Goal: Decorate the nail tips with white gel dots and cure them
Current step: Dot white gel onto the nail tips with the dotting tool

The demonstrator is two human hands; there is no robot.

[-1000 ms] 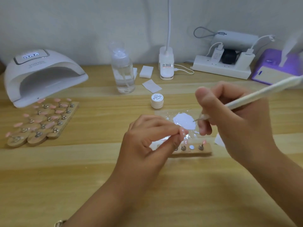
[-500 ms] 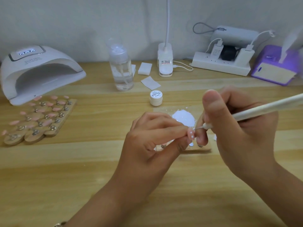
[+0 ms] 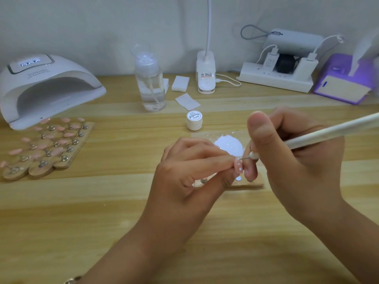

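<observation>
Dotting tool (image 3: 328,133) tip has moved off the white gel puddle (image 3: 228,144) and onto the nail tip (image 3: 239,167), touching its upper edge. Left hand (image 3: 190,171) pinches the pink nail tip between thumb and forefinger, just above the wooden holder strip (image 3: 253,182); white dots show on it. Right hand (image 3: 287,160) grips the tool pen-style, fingers curled round the shaft. Gel jar (image 3: 194,120) sits lid on behind the puddle. Curing lamp (image 3: 47,85) far left, racks of pink tips (image 3: 47,148) in front of it.
</observation>
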